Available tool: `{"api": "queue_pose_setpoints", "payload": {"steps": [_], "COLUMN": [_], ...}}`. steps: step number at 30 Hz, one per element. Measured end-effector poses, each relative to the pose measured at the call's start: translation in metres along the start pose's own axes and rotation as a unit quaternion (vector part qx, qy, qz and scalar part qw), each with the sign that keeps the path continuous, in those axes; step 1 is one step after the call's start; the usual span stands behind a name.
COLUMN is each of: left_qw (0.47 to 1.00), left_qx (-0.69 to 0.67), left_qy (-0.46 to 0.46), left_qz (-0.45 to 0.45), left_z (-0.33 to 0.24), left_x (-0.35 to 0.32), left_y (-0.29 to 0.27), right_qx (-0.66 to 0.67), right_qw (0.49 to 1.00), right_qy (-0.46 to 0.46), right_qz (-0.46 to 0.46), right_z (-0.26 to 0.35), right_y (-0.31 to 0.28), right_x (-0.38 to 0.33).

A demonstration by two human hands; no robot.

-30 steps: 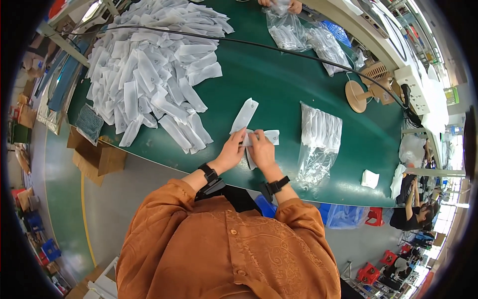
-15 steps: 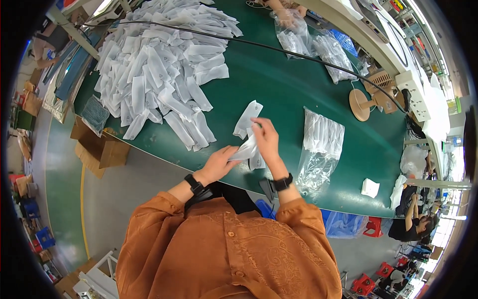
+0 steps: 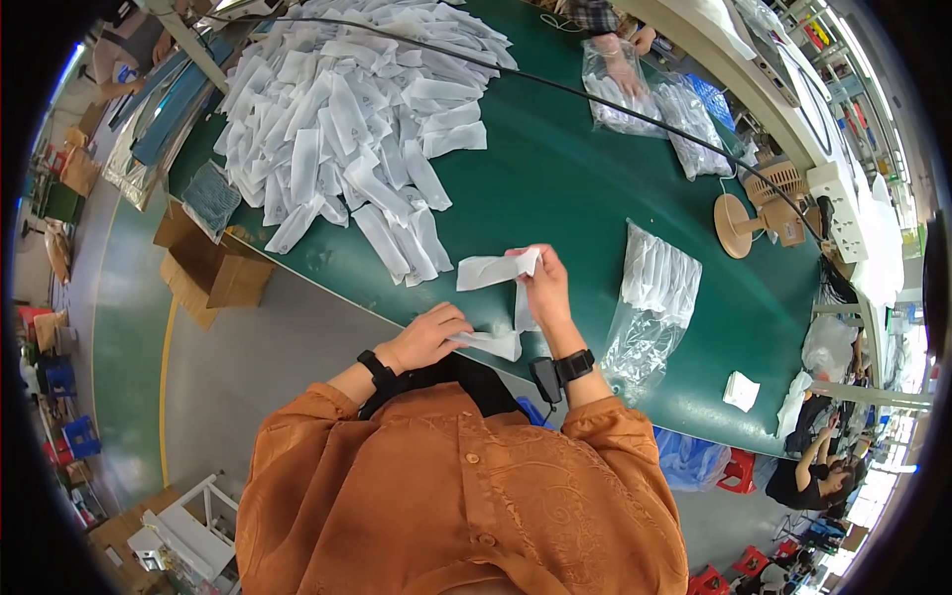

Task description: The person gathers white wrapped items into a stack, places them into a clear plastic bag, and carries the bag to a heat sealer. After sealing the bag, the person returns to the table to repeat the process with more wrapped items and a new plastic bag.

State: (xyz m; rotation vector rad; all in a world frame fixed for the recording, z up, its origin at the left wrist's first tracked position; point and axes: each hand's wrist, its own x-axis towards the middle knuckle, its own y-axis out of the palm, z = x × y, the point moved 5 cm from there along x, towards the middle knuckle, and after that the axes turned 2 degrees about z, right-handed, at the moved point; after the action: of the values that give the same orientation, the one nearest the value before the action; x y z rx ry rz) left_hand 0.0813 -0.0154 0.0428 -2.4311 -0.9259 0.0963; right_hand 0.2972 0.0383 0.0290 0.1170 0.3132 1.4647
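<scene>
My left hand (image 3: 433, 335) is closed on one end of a white translucent packet (image 3: 494, 344), held low over the table's front edge. Farther forward, my right hand (image 3: 548, 290) pinches the end of another long white packet (image 3: 488, 271), which stretches out to the left. A further white packet (image 3: 526, 309) shows partly behind the right hand; whether it is held or lying on the table I cannot tell. To the right lies a clear plastic bag (image 3: 640, 337) with several such packets in its upper part.
A large heap of white packets (image 3: 347, 129) covers the green table's (image 3: 555, 178) far left. A black cable (image 3: 565, 87) crosses above it. A co-worker's hand (image 3: 623, 79) rests on a bagged bundle at the back. A fan (image 3: 734, 226) stands right; a cardboard box (image 3: 213, 268) sits left below the edge.
My hands have moved apart from one shared packet. The left keeps a packet lower down, while the right now grips another that lay on the table. The view has shifted slightly.
</scene>
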Motion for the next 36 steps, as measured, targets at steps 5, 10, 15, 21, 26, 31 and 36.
{"api": "queue_pose_setpoints", "payload": {"steps": [5, 10, 15, 21, 26, 31, 36], "left_qw": [0.986, 0.990, 0.989, 0.962, 0.975, 0.995, 0.983], "left_qx": [0.127, 0.121, 0.146, 0.260, 0.213, 0.075, 0.171], "left_qy": [0.063, 0.048, 0.030, 0.081, 0.070, 0.036, 0.069], "left_qz": [-0.086, -0.049, 0.020, -0.027, 0.000, 0.051, -0.015], "left_z": [-0.015, 0.026, 0.035, 0.020, 0.021, 0.041, 0.009], "left_x": [0.011, 0.019, 0.012, 0.022, 0.013, -0.003, 0.010], "left_y": [-0.013, 0.008, 0.030, 0.032, 0.039, 0.056, 0.037], "right_qx": [0.206, 0.192, -0.245, -0.546, -0.550, -0.238, -0.244], "right_qw": [0.975, 0.970, 0.964, 0.821, 0.816, 0.969, 0.968], "right_qy": [0.079, 0.126, -0.013, -0.161, -0.175, 0.033, 0.054], "right_qz": [0.013, 0.076, 0.101, 0.039, 0.041, -0.055, 0.022], "right_z": [-0.063, -0.072, -0.036, 0.021, 0.009, -0.024, -0.053], "right_y": [0.004, 0.001, -0.024, -0.016, -0.039, -0.057, -0.054], "right_x": [-0.037, -0.044, -0.037, 0.017, 0.028, -0.007, -0.057]}}
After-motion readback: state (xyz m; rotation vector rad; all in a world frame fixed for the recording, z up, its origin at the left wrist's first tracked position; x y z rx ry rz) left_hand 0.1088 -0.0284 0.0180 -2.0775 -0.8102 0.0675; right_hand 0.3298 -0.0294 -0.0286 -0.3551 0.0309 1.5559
